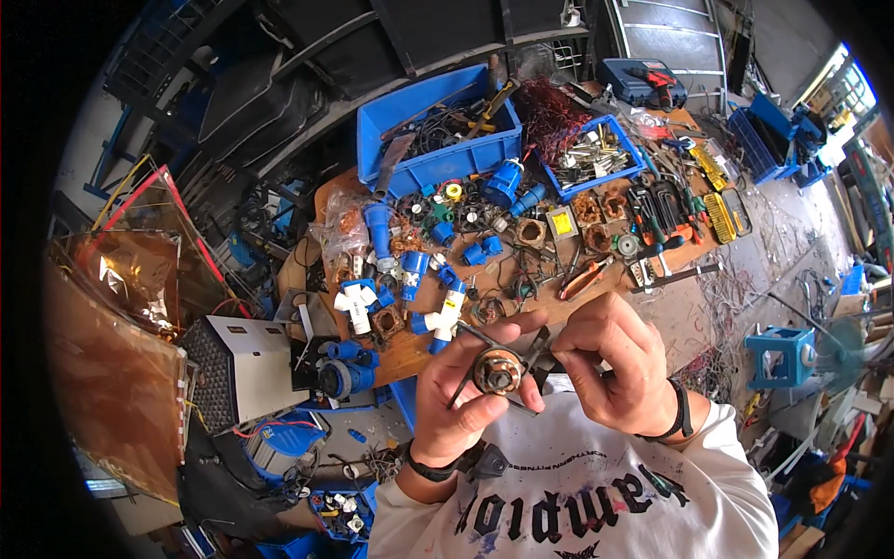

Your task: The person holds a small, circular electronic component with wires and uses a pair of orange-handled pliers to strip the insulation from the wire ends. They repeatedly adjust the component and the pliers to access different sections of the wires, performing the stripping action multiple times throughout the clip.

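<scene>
From my remote seat I have the round metal part (499, 374), copper-toned around a dark central stud, just below the middle of the frame. The left hand (453, 384) grasps it, thumb beneath and fingers curled behind, with thin dark arms jutting out on several sides. The right hand (610, 361) is bunched close by, thumb and forefinger pinched together at the end of a dark strip; I cannot tell whether they actually grip it.

Both hands hide some of the near side of the wooden workbench (400, 352) from me. Just beyond the left fingers, a white-and-blue plastic fitting (452, 306) crowds the space, with a blue cylinder (414, 276) to its upper left and another white fitting (355, 304) farther left. Orange-handled pliers (585, 279) lie above the right hand.

At upper centre a large blue crate (466, 164), loaded with tools and cable, blocks my view behind it; next to it sit a tangle of dark red wire (554, 116) and a smaller blue tray (605, 183) of metal pieces. Toward the upper right I see a red-and-black power drill (659, 86) by a blue case (619, 79). A white box with a dark grille (256, 359) stands at left, and a blue stool (780, 354) at right
</scene>
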`<state>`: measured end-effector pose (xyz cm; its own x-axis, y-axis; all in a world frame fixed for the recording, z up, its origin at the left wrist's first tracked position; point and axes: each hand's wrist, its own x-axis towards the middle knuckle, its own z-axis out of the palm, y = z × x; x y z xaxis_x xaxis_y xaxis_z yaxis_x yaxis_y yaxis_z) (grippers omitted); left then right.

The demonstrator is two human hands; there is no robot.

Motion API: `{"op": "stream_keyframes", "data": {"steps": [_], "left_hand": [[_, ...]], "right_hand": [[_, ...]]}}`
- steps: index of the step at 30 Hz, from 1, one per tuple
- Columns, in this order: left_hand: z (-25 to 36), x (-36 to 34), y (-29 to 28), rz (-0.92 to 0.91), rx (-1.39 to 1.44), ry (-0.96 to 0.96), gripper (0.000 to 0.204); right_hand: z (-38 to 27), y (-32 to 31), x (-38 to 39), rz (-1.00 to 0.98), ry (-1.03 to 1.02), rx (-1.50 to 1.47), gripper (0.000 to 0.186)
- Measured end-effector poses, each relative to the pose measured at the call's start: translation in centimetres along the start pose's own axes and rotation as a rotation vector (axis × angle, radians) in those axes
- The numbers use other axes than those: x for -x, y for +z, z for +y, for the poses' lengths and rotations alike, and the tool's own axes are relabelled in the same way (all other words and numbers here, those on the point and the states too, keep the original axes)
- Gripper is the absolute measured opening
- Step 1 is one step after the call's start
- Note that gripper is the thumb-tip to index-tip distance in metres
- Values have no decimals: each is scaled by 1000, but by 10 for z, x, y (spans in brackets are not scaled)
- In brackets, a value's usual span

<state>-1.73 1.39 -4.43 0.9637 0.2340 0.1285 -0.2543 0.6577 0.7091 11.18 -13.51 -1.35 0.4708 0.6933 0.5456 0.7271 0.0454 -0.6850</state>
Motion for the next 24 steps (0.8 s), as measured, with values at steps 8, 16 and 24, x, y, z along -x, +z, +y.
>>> {"op": "stream_keyframes", "data": {"steps": [8, 16, 24], "left_hand": [[-2, -7, -1, 35, 81, 7, 59], [-8, -10, -3, 29, 11, 47, 53], [-11, -10, 1, 118, -87, 74, 51]], "right_hand": [[3, -2, 7, -120, -63, -74, 23], [3, -2, 6, -140, -58, -158, 22], [2, -3, 4, -180, 28, -245, 20]]}}
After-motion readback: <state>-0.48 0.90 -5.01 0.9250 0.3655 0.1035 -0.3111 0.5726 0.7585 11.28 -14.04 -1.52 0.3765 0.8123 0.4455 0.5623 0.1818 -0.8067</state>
